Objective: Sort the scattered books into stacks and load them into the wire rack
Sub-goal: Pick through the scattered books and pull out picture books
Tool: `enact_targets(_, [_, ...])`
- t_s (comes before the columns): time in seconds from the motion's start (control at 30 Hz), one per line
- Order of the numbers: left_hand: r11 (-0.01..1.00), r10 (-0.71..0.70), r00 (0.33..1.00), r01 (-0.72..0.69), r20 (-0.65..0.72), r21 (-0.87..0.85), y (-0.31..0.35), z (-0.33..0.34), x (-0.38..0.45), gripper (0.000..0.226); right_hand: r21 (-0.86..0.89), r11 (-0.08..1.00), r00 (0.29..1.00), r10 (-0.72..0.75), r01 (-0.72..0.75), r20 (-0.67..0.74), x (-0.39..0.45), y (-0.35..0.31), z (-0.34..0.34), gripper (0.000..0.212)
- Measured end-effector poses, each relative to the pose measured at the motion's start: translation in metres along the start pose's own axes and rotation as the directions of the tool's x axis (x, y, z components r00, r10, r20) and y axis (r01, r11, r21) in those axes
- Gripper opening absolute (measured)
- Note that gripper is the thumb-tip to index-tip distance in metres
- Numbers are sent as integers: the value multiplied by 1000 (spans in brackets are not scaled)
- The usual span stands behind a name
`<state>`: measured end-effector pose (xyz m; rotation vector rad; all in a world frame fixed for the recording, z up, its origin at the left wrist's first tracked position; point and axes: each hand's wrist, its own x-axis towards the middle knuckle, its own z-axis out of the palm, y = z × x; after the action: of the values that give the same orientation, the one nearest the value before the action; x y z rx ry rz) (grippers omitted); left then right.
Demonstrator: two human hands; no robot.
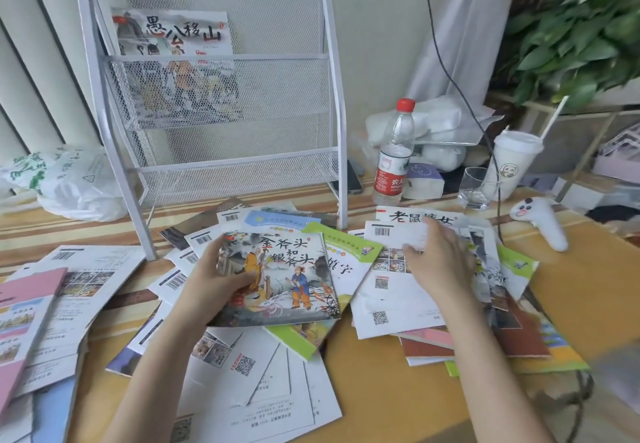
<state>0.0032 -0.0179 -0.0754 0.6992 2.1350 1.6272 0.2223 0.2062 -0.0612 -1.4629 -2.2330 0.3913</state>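
Observation:
Thin picture books lie scattered over the table. My left hand (221, 276) grips an illustrated book (287, 279), with two robed figures on its cover, by its left edge and holds it above the pile. My right hand (440, 262) lies on a white book (384, 290) with a barcode, face down on the right heap; its fingers curl over the book's top edge. A white wire rack (221, 123) stands behind the pile, with one illustrated book (180, 61) upright in its upper pocket. More face-down books (252, 383) lie fanned at the front.
A water bottle (394, 151), a glass (479, 188), a lidded cup with a straw (512, 162) and a white controller (540, 222) stand to the right of the rack. A plastic bag (69, 179) sits at the left, a plant (581, 37) at the far right. Pink books (24, 304) lie at the left edge.

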Motion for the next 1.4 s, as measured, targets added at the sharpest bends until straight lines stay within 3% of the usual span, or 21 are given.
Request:
enact_targets(0.1, [1000,23,1000,-24,12,14,-2,3,1,79,-49,993,989,115,-111,87,3,10,-7,78])
enact_targets(0.23, [997,-22,1000,23,12,-79,-6,7,5,75,273,957,995,91,-97,35,7,16,-6,71])
enact_targets(0.4, [970,-85,996,89,26,-225,-6,9,7,70,646,719,966,193,-258,171,20,19,-9,58])
enact_targets(0.57, [929,-133,991,136,32,-344,-1,11,8,65,669,660,940,229,-342,254,27,19,-7,54])
enact_targets(0.73, [899,-166,985,168,39,-406,2,11,9,61,441,881,980,200,-172,-18,20,21,-4,48])
enact_targets(0.87, [900,-170,984,176,50,-398,2,11,8,57,465,853,970,182,-237,160,16,23,-8,45])
enact_targets(1.0, [929,-139,989,148,53,-340,0,11,5,57,363,928,993,106,-81,-50,1,14,-10,46])
enact_targets(1.13, [937,-108,992,124,67,-326,3,12,2,54,579,774,956,113,-256,272,-4,4,-14,43])
enact_targets(1.4, [934,-107,993,121,58,-337,8,12,4,53,665,627,908,193,-405,371,6,1,-18,50])
